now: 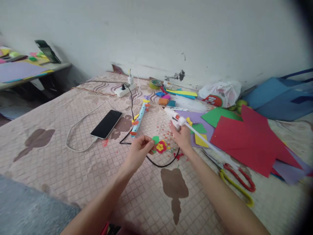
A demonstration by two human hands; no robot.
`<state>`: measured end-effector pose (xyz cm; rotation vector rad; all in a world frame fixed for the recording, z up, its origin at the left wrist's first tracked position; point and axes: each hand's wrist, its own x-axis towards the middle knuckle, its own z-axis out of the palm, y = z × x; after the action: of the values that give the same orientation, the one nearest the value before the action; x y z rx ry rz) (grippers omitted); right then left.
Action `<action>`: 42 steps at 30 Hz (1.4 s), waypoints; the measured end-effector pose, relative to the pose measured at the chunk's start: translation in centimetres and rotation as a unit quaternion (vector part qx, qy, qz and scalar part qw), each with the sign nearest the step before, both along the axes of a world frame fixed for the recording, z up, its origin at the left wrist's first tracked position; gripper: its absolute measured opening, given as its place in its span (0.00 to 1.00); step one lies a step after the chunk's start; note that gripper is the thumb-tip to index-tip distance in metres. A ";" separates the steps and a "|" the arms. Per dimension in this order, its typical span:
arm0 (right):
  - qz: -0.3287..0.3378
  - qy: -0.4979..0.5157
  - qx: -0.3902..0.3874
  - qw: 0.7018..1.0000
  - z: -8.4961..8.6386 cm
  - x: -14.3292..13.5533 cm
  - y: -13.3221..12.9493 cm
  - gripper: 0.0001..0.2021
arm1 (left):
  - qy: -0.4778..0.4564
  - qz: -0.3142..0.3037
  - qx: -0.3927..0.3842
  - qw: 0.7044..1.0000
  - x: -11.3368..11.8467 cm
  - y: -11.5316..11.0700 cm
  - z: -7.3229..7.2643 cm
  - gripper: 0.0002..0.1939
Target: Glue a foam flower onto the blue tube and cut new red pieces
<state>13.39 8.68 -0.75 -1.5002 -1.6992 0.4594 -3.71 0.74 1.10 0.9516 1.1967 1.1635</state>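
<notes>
Between the thumb and fingers of my left hand point(141, 147) is a foam flower point(161, 147), red with a yellow centre and green leaves point(156, 140). My right hand point(181, 133) is wrapped round the grip of a white glue gun point(171, 114). A long glue stick point(207, 143) runs out of its back toward the lower right, and the nozzle points up and left. From below the gun, a black cord point(161, 165) loops past my left hand. A light blue strip point(139, 119) with orange and yellow pieces lies just beyond the left hand.
At the left a phone point(106, 124) lies on its charging cable. The power strip point(125, 90) stands at the back. On the right are red foam sheets point(244, 140), scissors point(238, 181) and a plastic bag point(221, 93). Small scraps are scattered near the glue gun.
</notes>
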 end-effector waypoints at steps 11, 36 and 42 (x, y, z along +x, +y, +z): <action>0.131 0.073 -0.077 0.986 3.0 0.6 -8.3 0.12 | 0.037 0.080 0.098 0.991 -1.4 2.2 0.3 0.06; 0.133 -0.010 -0.065 0.989 3.3 0.6 -8.5 0.15 | 0.042 0.064 0.100 0.992 -1.4 2.1 0.3 0.06; 0.136 -0.030 -0.060 0.988 3.4 0.6 -8.6 0.14 | 0.042 0.061 0.097 0.993 -1.4 2.0 0.6 0.06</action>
<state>14.03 0.09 2.63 -1.3821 -1.9641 0.6775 -5.09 2.71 1.65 1.0943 1.2400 1.3672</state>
